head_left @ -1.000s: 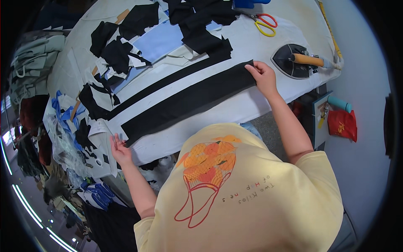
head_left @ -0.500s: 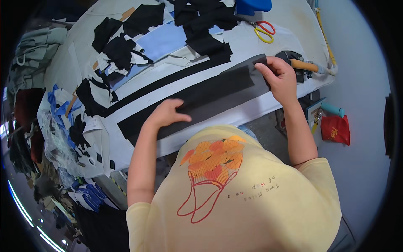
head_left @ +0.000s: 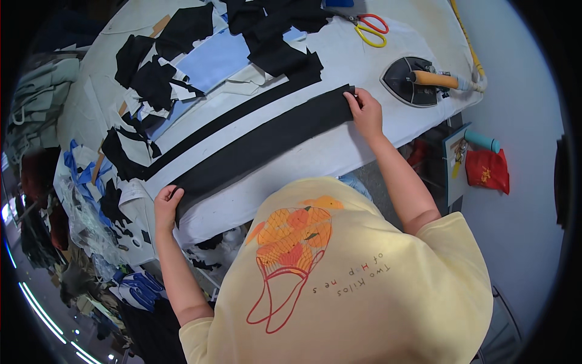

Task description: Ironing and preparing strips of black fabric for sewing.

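Right hand [head_left: 367, 116] pinching strip [head_left: 260, 147], iron [head_left: 403, 84] near, scissors [head_left: 359, 23]

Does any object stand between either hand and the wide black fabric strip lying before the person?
Nothing visible does. The left hand holds the wide black fabric strip at its left end; the right hand pinches its right end. The black iron with tan handle sits beyond the right hand, not between.

Blue object [head_left: 339, 2] cropped above, lower-left clutter [head_left: 77, 280] blurred
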Tool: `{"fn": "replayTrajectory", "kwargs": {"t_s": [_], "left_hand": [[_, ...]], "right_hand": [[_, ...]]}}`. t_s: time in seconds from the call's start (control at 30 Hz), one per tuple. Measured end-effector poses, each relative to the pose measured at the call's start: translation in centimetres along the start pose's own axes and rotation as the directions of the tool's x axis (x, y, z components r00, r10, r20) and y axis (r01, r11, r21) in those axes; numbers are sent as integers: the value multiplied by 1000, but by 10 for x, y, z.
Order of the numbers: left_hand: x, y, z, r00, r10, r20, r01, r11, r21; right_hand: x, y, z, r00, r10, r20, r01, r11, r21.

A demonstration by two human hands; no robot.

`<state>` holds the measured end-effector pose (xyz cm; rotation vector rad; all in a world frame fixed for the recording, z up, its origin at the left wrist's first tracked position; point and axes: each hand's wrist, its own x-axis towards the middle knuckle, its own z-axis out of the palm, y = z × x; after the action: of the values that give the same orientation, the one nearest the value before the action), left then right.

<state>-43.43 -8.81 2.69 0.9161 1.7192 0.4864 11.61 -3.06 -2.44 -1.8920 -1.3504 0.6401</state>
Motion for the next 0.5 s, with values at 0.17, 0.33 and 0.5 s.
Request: {"fn": "replayTrajectory", "kwargs": {"t_s": [0.17, 0.33, 0.5], "left_hand": [[16, -1, 22, 987, 148, -55, -118, 923, 366], [23, -2, 30, 982, 190, -13, -145, 787, 599], [19, 7, 29, 984, 178, 9, -139, 733, 666]], "right_hand": [[-2, 4, 5, 997, -70, -12, 66, 974, -216], [-5, 8, 8, 996, -93, -8, 83, 921, -382], [-4, 7, 7, 995, -102, -10, 91, 919, -383]]}}
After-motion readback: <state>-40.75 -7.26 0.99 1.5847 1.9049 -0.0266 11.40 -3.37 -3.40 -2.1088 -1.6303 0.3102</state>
